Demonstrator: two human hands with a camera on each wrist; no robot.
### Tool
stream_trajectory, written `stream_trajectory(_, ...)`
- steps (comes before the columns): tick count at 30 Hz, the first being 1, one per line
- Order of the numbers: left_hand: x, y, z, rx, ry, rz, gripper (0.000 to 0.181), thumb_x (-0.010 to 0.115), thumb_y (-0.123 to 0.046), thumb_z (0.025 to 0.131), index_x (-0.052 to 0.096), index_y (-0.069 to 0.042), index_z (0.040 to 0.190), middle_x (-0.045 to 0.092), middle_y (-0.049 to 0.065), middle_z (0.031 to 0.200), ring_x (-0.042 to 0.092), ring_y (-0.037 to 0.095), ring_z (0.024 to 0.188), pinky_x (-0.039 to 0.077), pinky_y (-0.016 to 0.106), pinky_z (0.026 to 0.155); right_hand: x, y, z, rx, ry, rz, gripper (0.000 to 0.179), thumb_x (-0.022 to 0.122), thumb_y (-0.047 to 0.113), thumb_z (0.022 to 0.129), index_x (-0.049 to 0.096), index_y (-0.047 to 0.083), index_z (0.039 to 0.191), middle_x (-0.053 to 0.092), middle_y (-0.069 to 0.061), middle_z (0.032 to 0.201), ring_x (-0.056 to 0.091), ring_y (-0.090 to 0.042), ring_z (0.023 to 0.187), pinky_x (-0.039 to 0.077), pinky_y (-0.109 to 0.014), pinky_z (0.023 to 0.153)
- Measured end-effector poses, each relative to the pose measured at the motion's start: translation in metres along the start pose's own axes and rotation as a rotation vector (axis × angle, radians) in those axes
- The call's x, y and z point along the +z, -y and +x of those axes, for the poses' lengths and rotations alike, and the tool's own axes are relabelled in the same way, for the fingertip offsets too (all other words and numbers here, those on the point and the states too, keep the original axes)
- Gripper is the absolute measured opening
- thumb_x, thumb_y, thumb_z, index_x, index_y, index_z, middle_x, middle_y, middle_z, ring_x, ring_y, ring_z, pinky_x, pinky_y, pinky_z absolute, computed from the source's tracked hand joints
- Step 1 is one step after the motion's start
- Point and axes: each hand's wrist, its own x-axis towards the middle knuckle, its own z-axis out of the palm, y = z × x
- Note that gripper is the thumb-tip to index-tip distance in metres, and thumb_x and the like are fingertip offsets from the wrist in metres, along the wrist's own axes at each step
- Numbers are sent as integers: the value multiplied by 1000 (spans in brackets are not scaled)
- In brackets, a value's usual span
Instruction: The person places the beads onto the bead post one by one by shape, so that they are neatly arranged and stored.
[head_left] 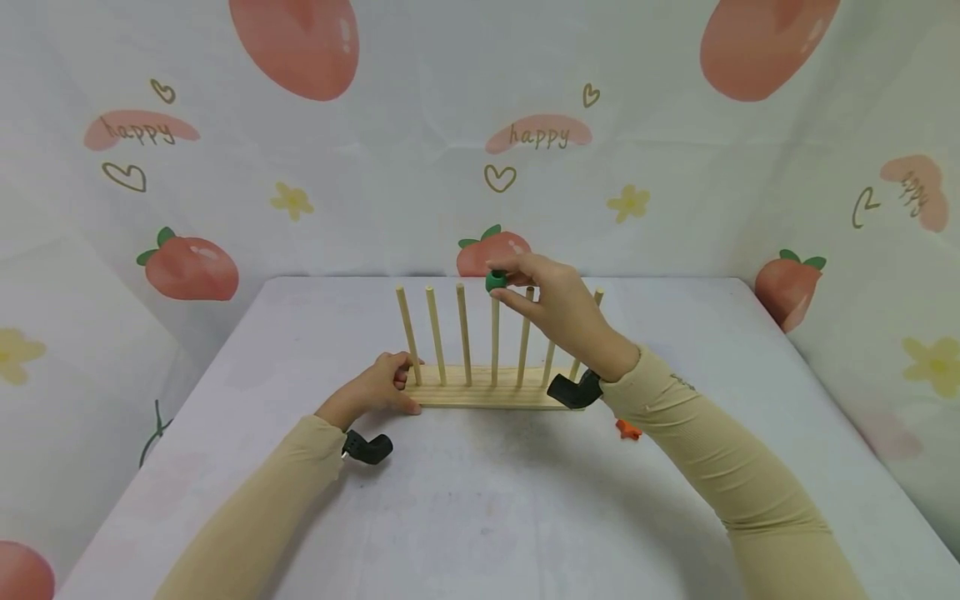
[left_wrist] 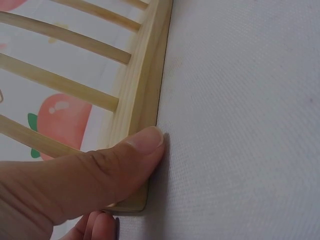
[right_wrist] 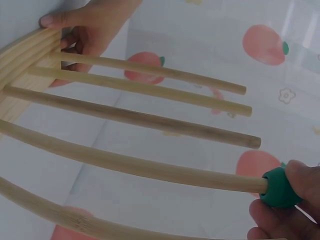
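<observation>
A wooden peg rack (head_left: pixel 491 398) stands on the table, with several upright rods in a row along its flat base. My left hand (head_left: pixel 380 385) grips the base's left end, its thumb (left_wrist: pixel 145 140) along the front edge and the fingers behind. At the top of the middle rod (right_wrist: pixel 150 167), my right hand (head_left: pixel 566 308) pinches a small green bead (right_wrist: pixel 280 187) between thumb and fingers. The rod's tip meets the bead's opening; how deep it goes inside is hidden. That hand and its wrist partly cover the rods on the right.
A small orange piece (head_left: pixel 628 429) lies on the white-covered table (head_left: pixel 480 517), right of the rack and close to the right forearm. A printed cloth (head_left: pixel 420 167) hangs behind and at the sides. A thin green strand (head_left: pixel 156 433) shows at the table's left edge.
</observation>
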Motion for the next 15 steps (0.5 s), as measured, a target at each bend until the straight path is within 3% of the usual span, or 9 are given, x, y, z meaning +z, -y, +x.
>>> stream_trajectory(9, 0, -1, 0, 5, 7, -8, 74, 87, -2, 65, 50, 0, 129, 38, 17, 114, 41, 26, 101, 37, 33, 86, 0, -1, 1, 16, 3, 14, 32, 74, 11, 84, 66, 3, 114, 69, -7, 104, 68, -19, 96, 52, -31, 85)
stream_trajectory(15, 0, -2, -1, -2, 10, -6, 74, 87, -2, 65, 50, 0, 129, 38, 17, 114, 40, 26, 102, 37, 34, 87, -2, 0, 0, 41, 11, 38, 39, 76, 15, 83, 65, 5, 120, 68, -9, 116, 65, -22, 104, 51, -33, 86)
